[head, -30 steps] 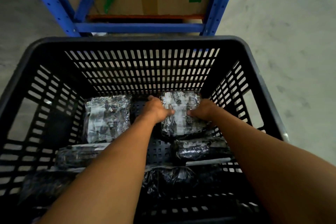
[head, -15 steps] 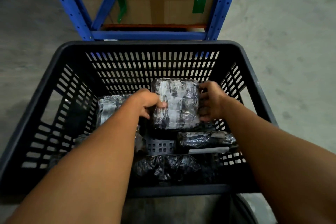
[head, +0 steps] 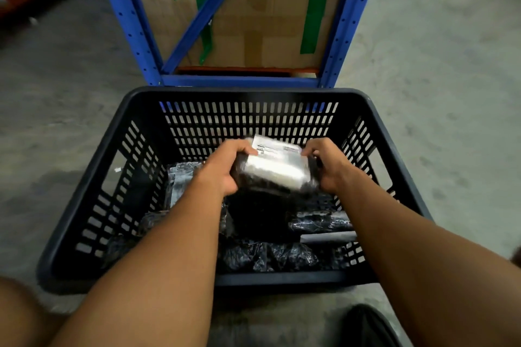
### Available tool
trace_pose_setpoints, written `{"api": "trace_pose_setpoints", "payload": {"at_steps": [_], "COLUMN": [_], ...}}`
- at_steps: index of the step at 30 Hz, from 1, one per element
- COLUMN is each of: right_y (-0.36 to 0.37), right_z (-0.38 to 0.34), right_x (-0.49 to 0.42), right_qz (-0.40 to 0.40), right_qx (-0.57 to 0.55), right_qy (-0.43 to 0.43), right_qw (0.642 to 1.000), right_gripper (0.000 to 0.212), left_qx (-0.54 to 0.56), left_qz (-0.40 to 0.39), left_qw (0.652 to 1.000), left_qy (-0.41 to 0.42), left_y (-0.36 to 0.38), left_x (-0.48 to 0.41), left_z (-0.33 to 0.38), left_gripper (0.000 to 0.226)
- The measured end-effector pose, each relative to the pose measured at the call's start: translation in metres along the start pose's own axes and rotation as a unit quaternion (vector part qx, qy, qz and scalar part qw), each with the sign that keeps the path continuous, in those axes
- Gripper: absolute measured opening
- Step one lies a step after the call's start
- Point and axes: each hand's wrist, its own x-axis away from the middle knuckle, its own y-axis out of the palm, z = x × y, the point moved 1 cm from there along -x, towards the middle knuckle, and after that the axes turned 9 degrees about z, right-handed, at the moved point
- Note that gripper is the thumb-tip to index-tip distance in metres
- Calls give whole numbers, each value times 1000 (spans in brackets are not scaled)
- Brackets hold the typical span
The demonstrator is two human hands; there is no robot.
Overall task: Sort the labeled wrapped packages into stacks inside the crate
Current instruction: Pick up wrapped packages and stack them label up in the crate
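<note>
A black slatted plastic crate (head: 93,183) stands on the floor in front of me. Above its middle I hold a plastic-wrapped package (head: 275,170) with a white label on its far edge; it is tilted towards me and blurred. My left hand (head: 225,169) grips its left end and my right hand (head: 329,167) its right end. On the crate bottom lie several dark wrapped packages: one at the back left (head: 180,180), one at the right (head: 321,224), others at the front (head: 270,258), partly hidden by my forearms.
A blue metal rack (head: 239,80) stands just behind the crate, with taped cardboard boxes (head: 262,25) on its lowest level. Grey concrete floor (head: 439,93) lies on both sides. A dark shoe (head: 366,327) shows at the bottom right.
Both hands have lifted the package up from the crate bottom and tipped it so the labelled edge shows. The camera has pulled back and up, showing more of the rack.
</note>
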Motion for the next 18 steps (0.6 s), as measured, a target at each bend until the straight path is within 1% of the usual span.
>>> {"api": "trace_pose_setpoints", "payload": {"at_steps": [2, 4, 6, 8, 10, 12, 13, 16, 18], "right_y": [2, 4, 5, 3, 0, 0, 0, -2, -4], "right_z": [0, -3, -6, -7, -10, -14, -17, -24, -27], "right_x": [1, 0, 0, 1, 0, 0, 1, 2, 3], "right_qz": [-14, -10, -12, -14, 0, 18, 24, 39, 52], "right_qx": [23, 49, 62, 61, 60, 72, 76, 76, 102], "right_qy": [21, 25, 16, 10, 0, -26, -44, -93, -103], "right_qw": [999, 998, 998, 998, 998, 997, 996, 992, 988], "right_gripper": [44, 51, 44, 37, 42, 53, 56, 63, 64], "left_qx": [-5, -12, -19, -38, -83, -132, -137, -110, -125], "left_qz": [-25, -32, -27, -29, -35, -29, -19, 22, 46], "left_qw": [1000, 999, 998, 997, 995, 991, 990, 992, 989], "left_qy": [17, 42, 62, 62, 42, 19, 18, 51, 62], "left_y": [-3, -6, -10, -15, -14, -10, -8, -2, 1], "left_x": [0, -1, -2, -2, -1, 1, 0, -7, -12], "left_z": [-4, -3, 1, 3, 4, 4, 4, 2, -2], "left_gripper": [40, 51, 53, 55, 57, 52, 52, 61, 65]}}
